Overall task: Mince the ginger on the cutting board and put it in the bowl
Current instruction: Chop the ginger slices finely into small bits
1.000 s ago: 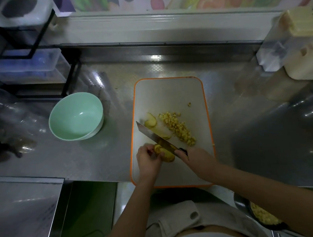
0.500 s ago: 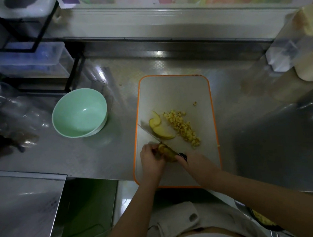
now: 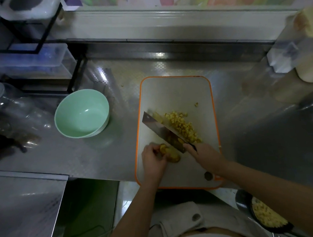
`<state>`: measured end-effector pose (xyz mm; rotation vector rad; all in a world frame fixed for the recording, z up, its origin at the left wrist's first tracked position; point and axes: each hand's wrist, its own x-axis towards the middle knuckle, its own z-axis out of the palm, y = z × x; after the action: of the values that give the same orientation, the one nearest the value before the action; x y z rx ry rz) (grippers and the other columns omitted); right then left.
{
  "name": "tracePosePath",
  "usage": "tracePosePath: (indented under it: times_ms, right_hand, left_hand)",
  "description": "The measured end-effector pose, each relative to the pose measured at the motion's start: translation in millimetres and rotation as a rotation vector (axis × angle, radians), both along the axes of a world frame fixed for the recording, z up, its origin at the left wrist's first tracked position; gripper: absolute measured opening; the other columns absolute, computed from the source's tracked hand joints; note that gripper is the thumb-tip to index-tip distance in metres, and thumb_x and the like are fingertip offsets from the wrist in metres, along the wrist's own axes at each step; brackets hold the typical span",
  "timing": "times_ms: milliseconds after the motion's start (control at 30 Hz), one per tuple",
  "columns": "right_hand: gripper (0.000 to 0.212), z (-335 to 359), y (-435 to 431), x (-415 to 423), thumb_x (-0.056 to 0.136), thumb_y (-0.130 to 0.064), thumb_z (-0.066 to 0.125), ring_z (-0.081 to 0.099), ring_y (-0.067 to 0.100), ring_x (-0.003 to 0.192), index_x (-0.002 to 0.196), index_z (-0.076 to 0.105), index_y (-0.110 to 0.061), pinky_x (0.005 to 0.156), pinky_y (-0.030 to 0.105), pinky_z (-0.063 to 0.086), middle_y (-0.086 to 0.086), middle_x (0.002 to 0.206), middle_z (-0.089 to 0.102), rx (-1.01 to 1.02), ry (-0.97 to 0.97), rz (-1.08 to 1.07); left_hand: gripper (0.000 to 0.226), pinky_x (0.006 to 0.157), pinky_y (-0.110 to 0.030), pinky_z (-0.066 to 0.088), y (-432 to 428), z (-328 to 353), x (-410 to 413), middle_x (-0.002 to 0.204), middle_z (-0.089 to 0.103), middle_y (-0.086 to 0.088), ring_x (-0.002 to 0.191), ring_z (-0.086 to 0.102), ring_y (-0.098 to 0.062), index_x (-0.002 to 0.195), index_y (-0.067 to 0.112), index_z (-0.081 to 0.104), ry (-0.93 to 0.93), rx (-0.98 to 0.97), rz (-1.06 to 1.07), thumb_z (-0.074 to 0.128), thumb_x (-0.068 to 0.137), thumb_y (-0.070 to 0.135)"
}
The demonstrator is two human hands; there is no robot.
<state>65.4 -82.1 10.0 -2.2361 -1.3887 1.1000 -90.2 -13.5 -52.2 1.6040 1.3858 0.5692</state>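
While the head view looks down: left hand pinches the ginger piece at the cutting board's near left.
Right hand: wrapped round the knife handle, blade slanting over that piece.
Minced pile: on the board, just beyond the blade.
Bowl: on the counter, left of the board.
Cutting well: likely curl the left hand back from the edge, slice thin.

knife handle mostly buried in right hand | ginger piece half under left hand and blade | near-right of cutting board: dark dish clipped by forearm and frame edge | far-right: containers blurred, contents unreadable
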Motion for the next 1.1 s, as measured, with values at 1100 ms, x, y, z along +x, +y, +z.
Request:
tracePosePath:
  times_ms: [1100]
  right_hand:
    - [0.05, 18.4, -10.4, -11.5, 0.097, -0.049, 0.024, 0.052, 0.02, 0.075, 0.091, 0.053, -0.009, 0.073, 0.031, 0.041, 0.001, 0.069, 0.049, -0.134, -0.028, 0.08]
  left_hand:
    - [0.03, 0.058, -0.011, 0.036, -2.6, 11.4, -1.4, 0.071, 0.052, -0.002, 0.068, 0.049, -0.012, 0.066, 0.02, 0.049, -0.111, 0.016, 0.036, 0.066, 0.075, -0.002]
